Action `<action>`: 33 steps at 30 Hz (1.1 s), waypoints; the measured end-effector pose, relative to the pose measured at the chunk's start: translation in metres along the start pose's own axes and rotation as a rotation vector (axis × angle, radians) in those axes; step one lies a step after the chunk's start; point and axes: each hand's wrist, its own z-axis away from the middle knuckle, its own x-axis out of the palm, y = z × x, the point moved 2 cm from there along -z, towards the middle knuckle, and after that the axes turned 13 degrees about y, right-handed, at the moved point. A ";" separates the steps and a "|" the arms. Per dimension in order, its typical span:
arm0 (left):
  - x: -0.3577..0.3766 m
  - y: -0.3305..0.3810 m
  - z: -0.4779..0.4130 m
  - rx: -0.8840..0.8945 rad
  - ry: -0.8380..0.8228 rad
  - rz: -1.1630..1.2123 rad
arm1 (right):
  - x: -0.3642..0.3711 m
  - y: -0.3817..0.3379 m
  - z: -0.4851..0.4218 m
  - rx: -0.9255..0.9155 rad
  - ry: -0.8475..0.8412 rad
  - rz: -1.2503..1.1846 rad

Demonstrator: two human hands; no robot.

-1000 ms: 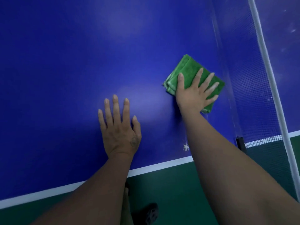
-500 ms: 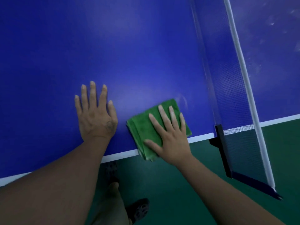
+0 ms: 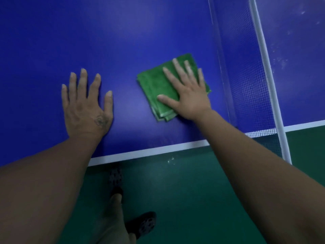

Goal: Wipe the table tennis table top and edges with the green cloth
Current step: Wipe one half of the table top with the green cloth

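Gleaming blue tbl top (image 3: pixel 140 32) — green floor (image 3: pixel 193 191).

The table top (image 3: pixel 140 32) was a smooth blue board with a soft sheen. On its right part, the green cloth (image 3: pixel 158 85) looked thick and napped like microfibre, with paler hems at its near corner. The net (image 3: pixel 249 85) at the right was fine dark mesh under a smooth white band (image 3: pixel 263 55). The near floor (image 3: pixel 193 191) was smooth green, dully glossy. The shoe (image 3: pixel 146 224) looked like dark perforated plastic.
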 end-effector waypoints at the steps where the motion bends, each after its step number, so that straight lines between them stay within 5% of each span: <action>1: -0.001 0.001 0.000 -0.002 -0.001 -0.004 | -0.004 0.011 0.011 0.093 0.014 -0.002; 6: -0.004 0.002 -0.001 -0.005 -0.032 -0.020 | -0.015 0.005 0.107 0.609 0.079 0.057; 11: -0.005 0.003 -0.002 -0.002 -0.026 -0.029 | -0.018 -0.026 0.188 0.432 0.003 0.042; 14: -0.003 0.001 -0.002 -0.004 -0.022 -0.043 | -0.020 -0.008 0.167 0.399 -0.003 0.061; 21: 0.001 -0.002 -0.001 0.015 0.026 -0.033 | 0.006 -0.028 0.017 0.780 0.110 0.066; 27: 0.000 -0.001 -0.001 0.019 0.042 -0.026 | 0.014 -0.110 0.092 0.231 0.098 0.049; 33: 0.000 -0.002 -0.001 0.020 0.025 -0.030 | -0.016 -0.024 0.168 0.021 -0.013 0.063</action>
